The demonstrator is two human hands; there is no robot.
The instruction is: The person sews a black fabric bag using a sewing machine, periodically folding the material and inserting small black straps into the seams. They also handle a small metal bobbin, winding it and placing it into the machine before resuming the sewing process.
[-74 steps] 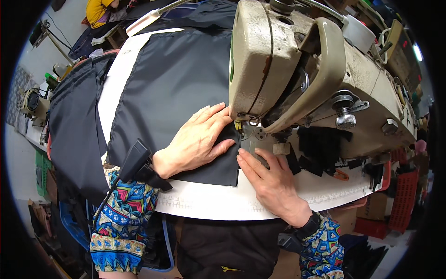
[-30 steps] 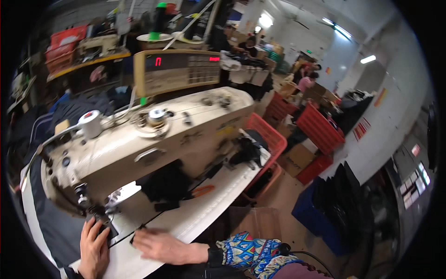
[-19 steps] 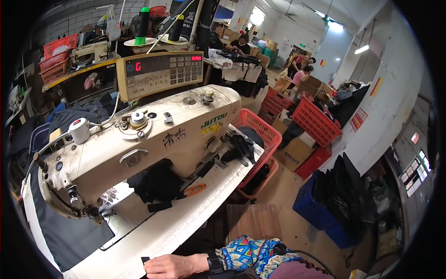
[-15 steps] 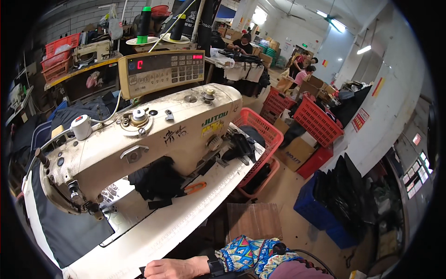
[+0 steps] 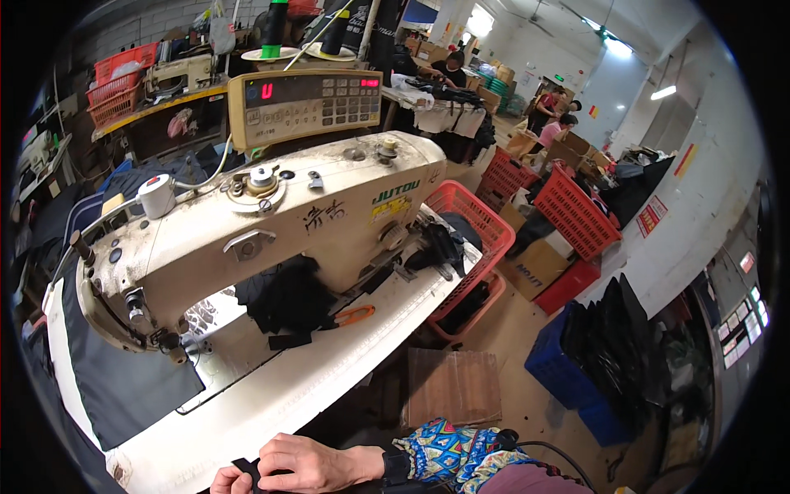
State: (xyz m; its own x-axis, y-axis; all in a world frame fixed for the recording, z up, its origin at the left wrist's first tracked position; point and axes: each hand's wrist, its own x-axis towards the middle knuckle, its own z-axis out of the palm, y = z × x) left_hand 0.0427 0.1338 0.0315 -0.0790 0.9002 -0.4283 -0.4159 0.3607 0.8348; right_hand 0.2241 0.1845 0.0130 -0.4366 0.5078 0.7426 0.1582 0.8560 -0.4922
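My right hand (image 5: pixel 309 463) is at the table's near edge, fingers closed on a small black fabric strip (image 5: pixel 245 466). Only the fingertips of my left hand (image 5: pixel 230 481) show at the lower edge, pinching the same strip. Beyond them stands a cream sewing machine (image 5: pixel 280 222). Dark fabric (image 5: pixel 132 379) lies flat on the white table (image 5: pixel 271 412), beneath the needle end. Bunched black cloth (image 5: pixel 284 300) and orange-handled scissors (image 5: pixel 354 314) rest under the machine's arm.
A control panel (image 5: pixel 304 111) with red digits sits behind the machine. A red basket (image 5: pixel 494 226) stands off the table's right end. A blue crate (image 5: pixel 550 358) with black pieces is on the floor at right. Several people (image 5: pixel 547 107) are in the background.
My right hand has risen slightly, and my left fingertips and the black strip have come into view. The whole view has shifted a little. The panel's red character has changed.
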